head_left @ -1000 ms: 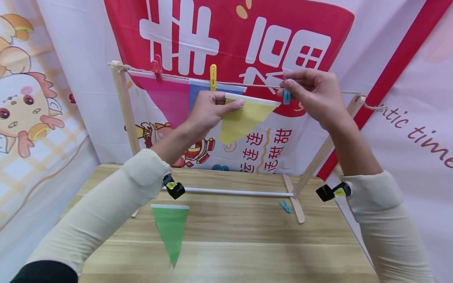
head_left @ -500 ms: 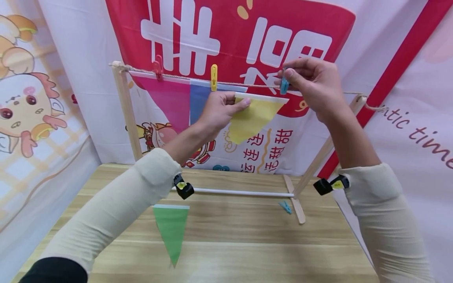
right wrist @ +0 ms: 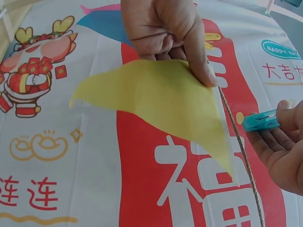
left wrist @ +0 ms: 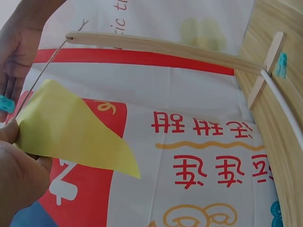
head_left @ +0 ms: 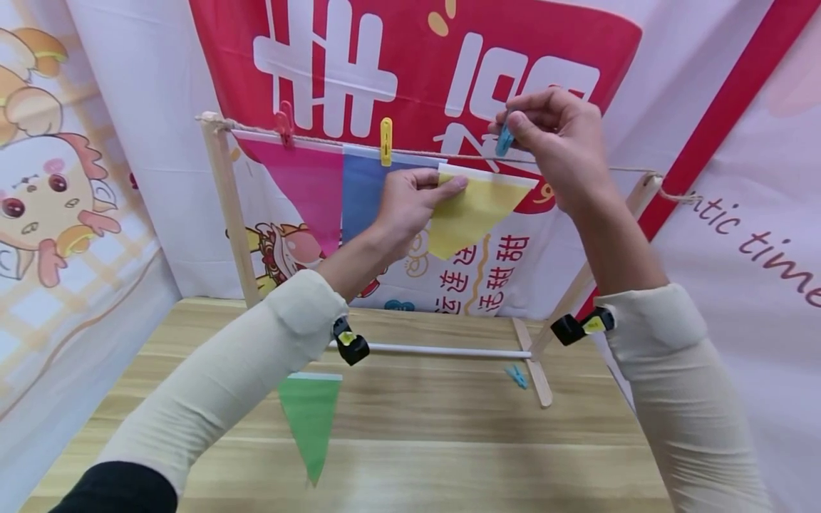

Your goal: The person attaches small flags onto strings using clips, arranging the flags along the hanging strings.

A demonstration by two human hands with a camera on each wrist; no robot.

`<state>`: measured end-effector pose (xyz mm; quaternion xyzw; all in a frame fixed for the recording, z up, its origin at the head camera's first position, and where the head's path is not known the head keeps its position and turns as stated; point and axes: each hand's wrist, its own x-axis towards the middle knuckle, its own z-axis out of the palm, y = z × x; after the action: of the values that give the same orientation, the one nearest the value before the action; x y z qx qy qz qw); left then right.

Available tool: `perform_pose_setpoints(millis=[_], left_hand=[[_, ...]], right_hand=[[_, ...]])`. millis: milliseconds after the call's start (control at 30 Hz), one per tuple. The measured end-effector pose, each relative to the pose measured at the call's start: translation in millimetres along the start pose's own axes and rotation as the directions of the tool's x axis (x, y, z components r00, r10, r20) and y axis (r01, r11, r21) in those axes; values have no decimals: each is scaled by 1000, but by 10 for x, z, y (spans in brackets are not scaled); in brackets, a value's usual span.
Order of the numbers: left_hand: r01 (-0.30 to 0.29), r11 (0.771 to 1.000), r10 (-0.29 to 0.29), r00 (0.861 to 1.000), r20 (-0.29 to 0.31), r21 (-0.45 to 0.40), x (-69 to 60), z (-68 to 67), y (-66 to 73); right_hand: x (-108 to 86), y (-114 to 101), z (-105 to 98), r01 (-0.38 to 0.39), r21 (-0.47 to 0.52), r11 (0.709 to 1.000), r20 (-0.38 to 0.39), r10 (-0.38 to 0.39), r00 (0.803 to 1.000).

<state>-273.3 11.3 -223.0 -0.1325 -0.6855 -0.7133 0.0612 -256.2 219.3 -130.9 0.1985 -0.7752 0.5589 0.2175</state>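
My left hand (head_left: pixel 413 206) pinches a yellow triangular pennant (head_left: pixel 481 203) by the left part of its white top edge, just below the twine (head_left: pixel 596 168). Above the twine, my right hand (head_left: pixel 564 142) pinches a blue clothespin (head_left: pixel 504 140) between thumb and fingers. In the right wrist view the clothespin (right wrist: pixel 260 121) is apart from both twine and pennant. Further left on the line hang a pink pennant (head_left: pixel 308 178) under a red clothespin (head_left: pixel 285 125) and a blue pennant (head_left: pixel 362 189) under a yellow clothespin (head_left: pixel 385 142).
The twine runs between two wooden posts (head_left: pixel 227 206). A white rod (head_left: pixel 449 350) joins their bases. On the wooden table (head_left: pixel 449 456) lie a green pennant (head_left: pixel 312 424) and another blue clothespin (head_left: pixel 517 376). A printed red-and-white cloth (head_left: pixel 417 92) hangs behind.
My left hand has carried the yellow pennant to the right, uncovering more of the blue pennant. My right hand has lifted the blue clothespin up and leftward, off the twine's level.
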Motion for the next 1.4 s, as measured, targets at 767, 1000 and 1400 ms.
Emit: perform_pose_setpoints(millis=[767,1000,1400], left_hand=[[4,998,-5,1000,-16,-56,99,118,-22],[22,996,-23,1000,-20,-89,146,148,-20],[32,993,-34,999,-18,-117,142,172,-5]], right_hand=[[155,28,94,-128,11,992,6,127,992],[160,30,111,-151,-89,984,6,152,988],[189,23,104,-143,-229,963,24,152,988]])
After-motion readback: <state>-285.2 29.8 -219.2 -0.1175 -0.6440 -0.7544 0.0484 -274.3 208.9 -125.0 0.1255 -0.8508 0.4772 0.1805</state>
